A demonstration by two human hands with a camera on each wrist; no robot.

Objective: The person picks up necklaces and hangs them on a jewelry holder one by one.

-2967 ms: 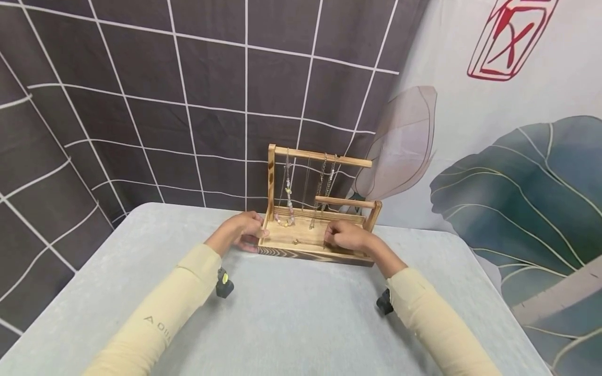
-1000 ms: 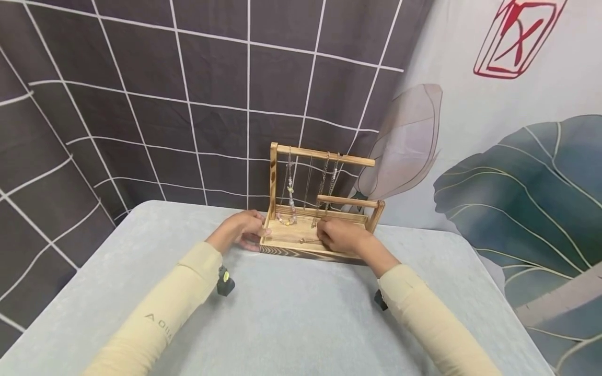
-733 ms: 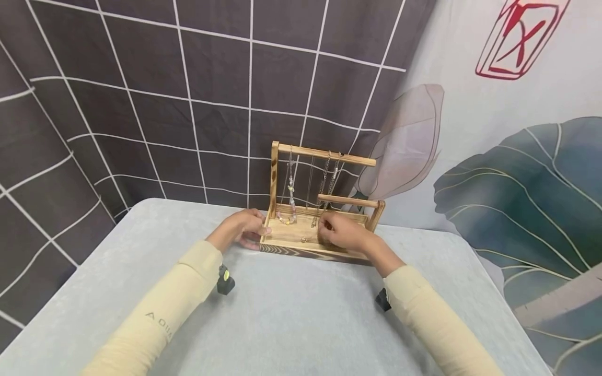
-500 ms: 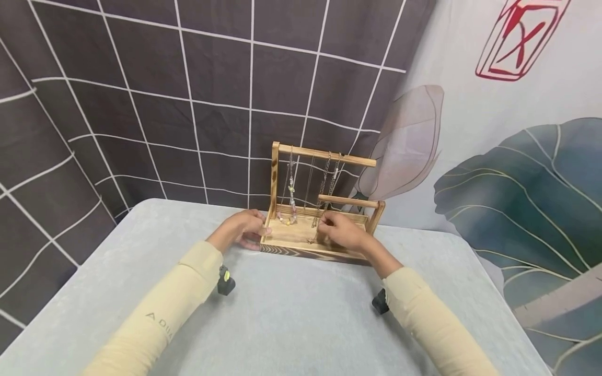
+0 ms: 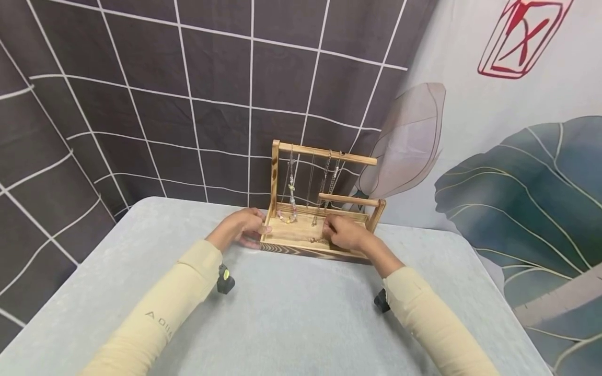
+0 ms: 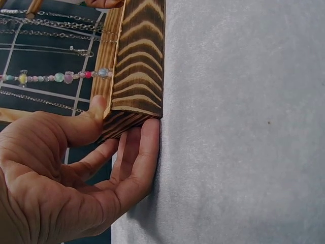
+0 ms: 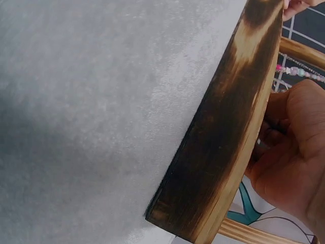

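Note:
A wooden jewelry stand (image 5: 275,177) has a shallow tray base, a tall bar and a lower bar. My left hand (image 5: 246,227) grips the left end of its tray; in the left wrist view the thumb (image 6: 91,119) lies on the rim and the fingers reach against the outside and bottom edge. My right hand (image 5: 345,232) is in the tray's right part, fingers curled and fingertips together at a thin gold-coloured chain (image 5: 316,241) lying on the tray floor. In the right wrist view the front wall (image 7: 223,132) partly hides those fingertips.
A beaded necklace (image 5: 291,190) and several silver chains (image 5: 324,177) hang from the tall bar, some reaching down into the tray. The stand is on a table with a pale cloth (image 5: 291,313), before a dark grid-patterned curtain (image 5: 211,78).
The right hand first moved left inside the tray, then slightly back right. The gold-coloured chain's end has shifted right along the tray floor. The left hand keeps its grip on the stand.

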